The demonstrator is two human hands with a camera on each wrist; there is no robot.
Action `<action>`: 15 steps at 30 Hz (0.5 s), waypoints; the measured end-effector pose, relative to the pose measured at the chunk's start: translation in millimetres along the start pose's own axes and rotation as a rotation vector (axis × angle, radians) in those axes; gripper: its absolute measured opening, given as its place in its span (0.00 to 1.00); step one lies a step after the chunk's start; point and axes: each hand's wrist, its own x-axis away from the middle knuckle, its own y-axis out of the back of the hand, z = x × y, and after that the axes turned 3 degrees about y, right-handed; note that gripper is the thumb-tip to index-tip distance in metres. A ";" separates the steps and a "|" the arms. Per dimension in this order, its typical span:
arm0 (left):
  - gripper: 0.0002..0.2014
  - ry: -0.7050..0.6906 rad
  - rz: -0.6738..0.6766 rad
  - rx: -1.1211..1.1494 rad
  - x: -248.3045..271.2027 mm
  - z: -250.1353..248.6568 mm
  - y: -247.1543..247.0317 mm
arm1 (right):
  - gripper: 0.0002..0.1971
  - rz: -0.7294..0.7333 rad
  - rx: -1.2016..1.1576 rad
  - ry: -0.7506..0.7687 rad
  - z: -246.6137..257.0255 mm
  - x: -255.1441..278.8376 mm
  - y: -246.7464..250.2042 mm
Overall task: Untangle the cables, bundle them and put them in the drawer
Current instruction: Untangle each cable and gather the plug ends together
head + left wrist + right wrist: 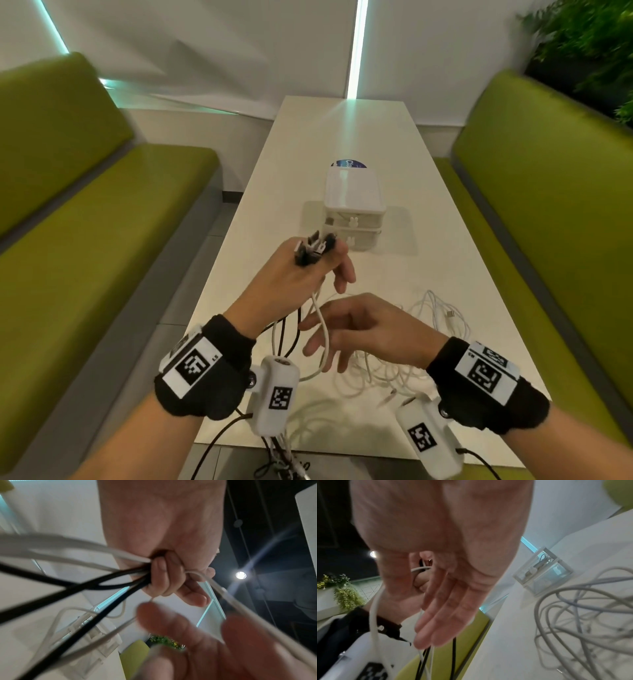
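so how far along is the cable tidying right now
Partly done. The left hand grips a gathered bunch of black and white cables, plug ends sticking up above the fist. The right hand is open, fingers spread at a white strand hanging from that bunch. Left: a loose white tangle still lies on the table, nothing is tied, and both drawers of the drawer box look closed.

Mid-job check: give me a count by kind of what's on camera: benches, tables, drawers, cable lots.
Green padded benches: 2
Long white table: 1
Clear stacked plastic drawers: 2
Cable lots: 2 (black-and-white bunch in left hand, loose white tangle on table)
Total: 7
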 end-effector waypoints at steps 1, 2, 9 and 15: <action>0.22 0.002 -0.010 -0.016 -1.2 -0.2 -2.2 | 0.14 -0.007 -0.012 0.024 -0.7 -1.4 -0.5; 0.22 0.008 -0.027 -0.017 -2.8 0.7 -4.0 | 0.13 -0.009 -0.030 0.037 -1.7 -2.5 -0.7; 0.16 0.015 -0.110 -0.131 -6.9 26.9 -2.5 | 0.10 -0.017 -0.208 0.029 -6.3 -2.9 0.4; 0.17 -0.028 -0.371 -0.057 -5.6 14.0 8.3 | 0.10 0.303 0.105 -0.266 -8.9 3.6 -1.6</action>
